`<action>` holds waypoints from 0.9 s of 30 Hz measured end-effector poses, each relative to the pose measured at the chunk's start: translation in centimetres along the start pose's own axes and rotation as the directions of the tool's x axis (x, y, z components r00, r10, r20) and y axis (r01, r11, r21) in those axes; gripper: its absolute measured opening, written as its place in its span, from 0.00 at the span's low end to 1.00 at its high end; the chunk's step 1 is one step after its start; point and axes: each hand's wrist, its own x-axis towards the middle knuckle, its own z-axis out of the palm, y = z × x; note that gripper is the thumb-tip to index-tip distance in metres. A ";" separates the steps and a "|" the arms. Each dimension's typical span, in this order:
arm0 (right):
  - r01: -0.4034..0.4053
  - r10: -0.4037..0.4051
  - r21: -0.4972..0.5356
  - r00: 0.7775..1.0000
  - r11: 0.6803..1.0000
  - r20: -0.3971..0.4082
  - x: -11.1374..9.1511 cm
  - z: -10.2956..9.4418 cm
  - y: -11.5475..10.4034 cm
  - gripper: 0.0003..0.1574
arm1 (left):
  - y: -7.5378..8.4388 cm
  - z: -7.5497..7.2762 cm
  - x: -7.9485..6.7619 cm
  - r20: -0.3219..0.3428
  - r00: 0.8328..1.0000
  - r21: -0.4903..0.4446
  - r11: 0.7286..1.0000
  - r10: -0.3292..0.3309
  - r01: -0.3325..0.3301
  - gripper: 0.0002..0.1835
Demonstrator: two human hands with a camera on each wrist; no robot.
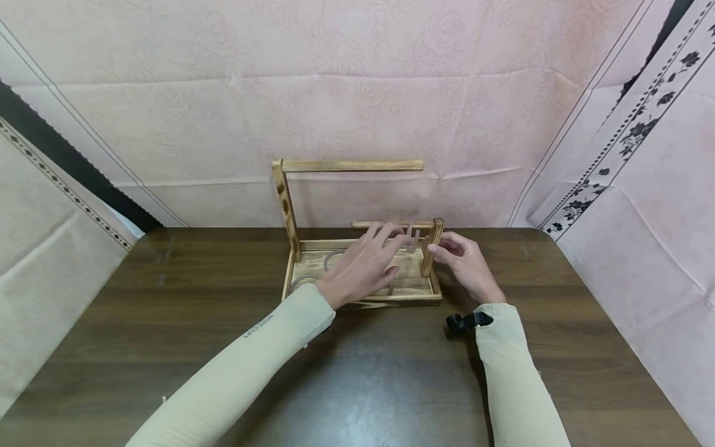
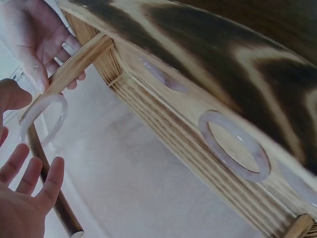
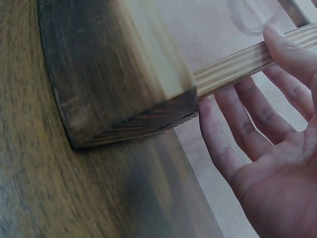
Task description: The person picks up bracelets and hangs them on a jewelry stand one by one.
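A wooden display stand with a tray base stands at the back of the table. My right hand grips its short right post, thumb on one side and fingers on the other. Above the tray, my left hand has its fingers spread and loosely bent. Beside those fingers, a pale translucent bangle hangs around the short dark rod near the post. More bangles lie in the tray, partly hidden in the head view by my left hand and forearm.
A taller left post carries a long upper bar over the tray. The brown wooden table extends around the stand. Behind it hangs a pale patterned cloth. A black wrist device sits at my right cuff.
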 end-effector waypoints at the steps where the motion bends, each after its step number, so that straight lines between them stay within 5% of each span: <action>1: 0.000 0.000 0.000 1.000 1.000 0.001 0.0 0.0 0.0 0.27 | 0.0 0.0 -0.1 0.007 1.000 0.003 1.000 0.004 -0.004 0.27; 27: -0.017 0.017 0.018 1.000 1.000 -0.001 0.2 0.1 0.0 0.25 | -0.7 0.1 -1.3 0.147 0.989 0.069 0.997 -0.031 0.021 0.31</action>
